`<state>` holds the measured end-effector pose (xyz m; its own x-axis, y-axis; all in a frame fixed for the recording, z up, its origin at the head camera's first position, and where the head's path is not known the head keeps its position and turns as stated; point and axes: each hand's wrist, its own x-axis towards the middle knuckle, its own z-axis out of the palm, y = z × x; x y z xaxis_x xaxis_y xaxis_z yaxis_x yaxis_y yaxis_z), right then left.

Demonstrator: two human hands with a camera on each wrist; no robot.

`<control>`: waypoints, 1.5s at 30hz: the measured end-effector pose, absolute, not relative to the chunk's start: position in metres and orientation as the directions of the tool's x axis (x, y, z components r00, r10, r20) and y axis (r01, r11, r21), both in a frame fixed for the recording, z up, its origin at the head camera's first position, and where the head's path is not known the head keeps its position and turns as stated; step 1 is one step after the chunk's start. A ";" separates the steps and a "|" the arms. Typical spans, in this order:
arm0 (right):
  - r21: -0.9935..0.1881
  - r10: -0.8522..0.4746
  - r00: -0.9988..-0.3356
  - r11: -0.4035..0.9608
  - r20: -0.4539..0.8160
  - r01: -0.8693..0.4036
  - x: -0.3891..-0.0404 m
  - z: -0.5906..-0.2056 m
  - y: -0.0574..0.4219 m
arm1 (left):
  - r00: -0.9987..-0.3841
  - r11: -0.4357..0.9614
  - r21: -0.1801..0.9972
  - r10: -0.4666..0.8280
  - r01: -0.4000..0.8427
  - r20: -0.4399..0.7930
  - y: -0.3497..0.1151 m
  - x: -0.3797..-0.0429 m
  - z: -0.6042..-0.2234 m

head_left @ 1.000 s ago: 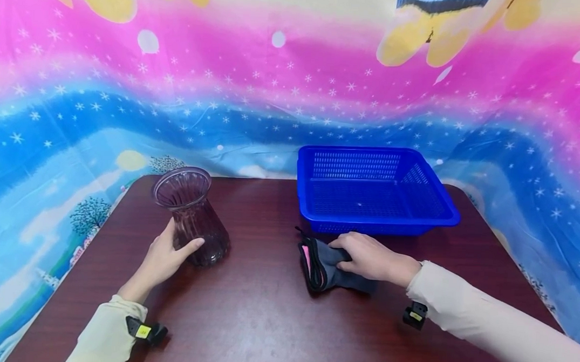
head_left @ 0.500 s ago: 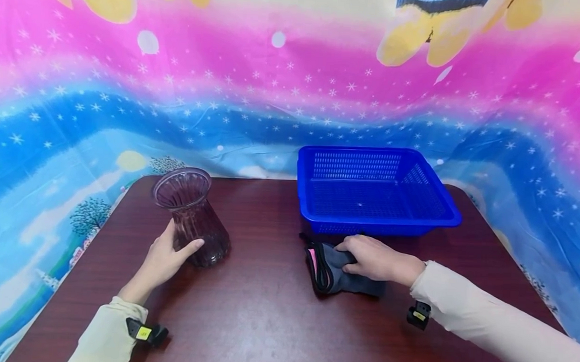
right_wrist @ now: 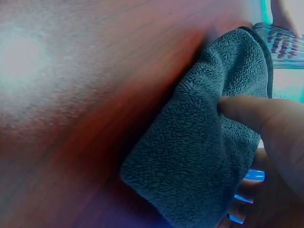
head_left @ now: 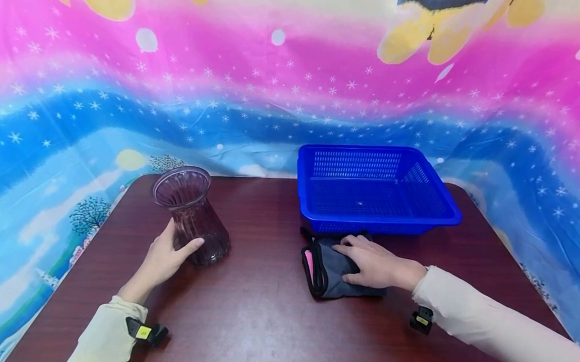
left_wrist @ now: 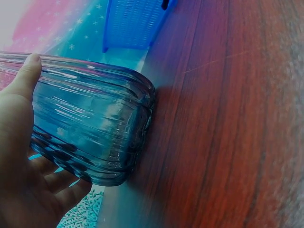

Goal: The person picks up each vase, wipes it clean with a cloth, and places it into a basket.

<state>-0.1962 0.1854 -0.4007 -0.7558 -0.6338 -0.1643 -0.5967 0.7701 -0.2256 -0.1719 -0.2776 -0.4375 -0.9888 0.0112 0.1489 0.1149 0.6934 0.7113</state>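
Observation:
A purple-tinted ribbed glass vase (head_left: 198, 225) stands on the left of the dark red-brown table (head_left: 259, 331). My left hand (head_left: 157, 259) holds its side; in the left wrist view the thumb lies on one side and the other fingers (left_wrist: 71, 194) reach round the opposite one. To the right, a folded grey towel (head_left: 332, 269) with black edging and a pink layer inside lies in front of the basket. My right hand (head_left: 376, 263) grips it from above. In the right wrist view the thumb (right_wrist: 242, 108) presses a dent into the towel, while the fingers are partly hidden behind it.
A blue plastic basket (head_left: 380, 224) with perforated sides sits at the back right of the table, just behind the towel. Behind the table hangs a colourful backdrop cloth (head_left: 255, 93). Each wrist wears a small black camera.
The towel first shifted slightly right with my right hand, and now looks broader and flatter. The right fingers have spread further apart on it. My left hand and the vase have not moved.

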 end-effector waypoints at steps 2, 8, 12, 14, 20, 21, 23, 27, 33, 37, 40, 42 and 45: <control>-0.220 -0.636 -0.755 0.769 -0.162 -0.600 -0.195 -0.403 0.186 | -0.990 0.693 0.713 0.010 0.110 0.143 -0.278 -0.172 -0.438; -0.223 -0.642 -0.751 0.763 -0.154 -0.607 -0.192 -0.407 0.188 | -0.990 0.695 0.711 0.007 0.107 0.142 -0.279 -0.171 -0.437; -0.229 -0.650 -0.747 0.755 -0.139 -0.615 -0.190 -0.409 0.190 | -0.990 0.700 0.707 0.003 0.104 0.143 -0.280 -0.171 -0.437; -0.231 -0.651 -0.747 0.754 -0.134 -0.615 -0.189 -0.410 0.191 | -0.991 0.699 0.708 0.004 0.101 0.137 -0.279 -0.171 -0.437; -0.245 -0.644 -0.755 0.757 -0.124 -0.606 -0.186 -0.411 0.193 | -0.993 0.691 0.717 0.010 0.095 0.121 -0.278 -0.171 -0.435; -0.249 -0.643 -0.756 0.757 -0.119 -0.604 -0.186 -0.411 0.194 | -0.993 0.691 0.717 0.011 0.095 0.120 -0.278 -0.171 -0.435; -0.258 -0.641 -0.761 0.755 -0.101 -0.602 -0.186 -0.410 0.194 | -0.993 0.691 0.717 0.013 0.095 0.119 -0.278 -0.171 -0.435; -0.278 -0.636 -0.769 0.752 -0.066 -0.597 -0.186 -0.407 0.195 | -0.992 0.694 0.713 0.014 0.100 0.125 -0.278 -0.171 -0.435; -0.304 -0.627 -0.779 0.737 0.025 -0.603 -0.187 -0.400 0.195 | -0.990 0.695 0.711 0.017 0.111 0.138 -0.277 -0.172 -0.437; -0.336 -0.597 -0.795 0.730 0.110 -0.595 -0.187 -0.392 0.195 | -0.991 0.692 0.714 0.016 0.110 0.136 -0.278 -0.172 -0.437; -0.348 -0.567 -0.804 0.727 0.181 -0.592 -0.187 -0.386 0.197 | -0.991 0.692 0.713 0.017 0.108 0.134 -0.278 -0.172 -0.437; -0.357 -0.545 -0.804 0.722 0.236 -0.593 -0.188 -0.383 0.198 | -0.991 0.693 0.712 0.018 0.109 0.134 -0.278 -0.172 -0.437; -0.363 -0.509 -0.797 0.711 0.325 -0.602 -0.189 -0.377 0.201 | -0.991 0.693 0.712 0.018 0.110 0.136 -0.278 -0.172 -0.436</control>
<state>-0.1886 0.2014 -0.3767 -0.7970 -0.5093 0.3246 -0.6022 0.7108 -0.3634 -0.1716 -0.2776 -0.4364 -0.9905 0.0179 0.1362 0.1105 0.6930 0.7125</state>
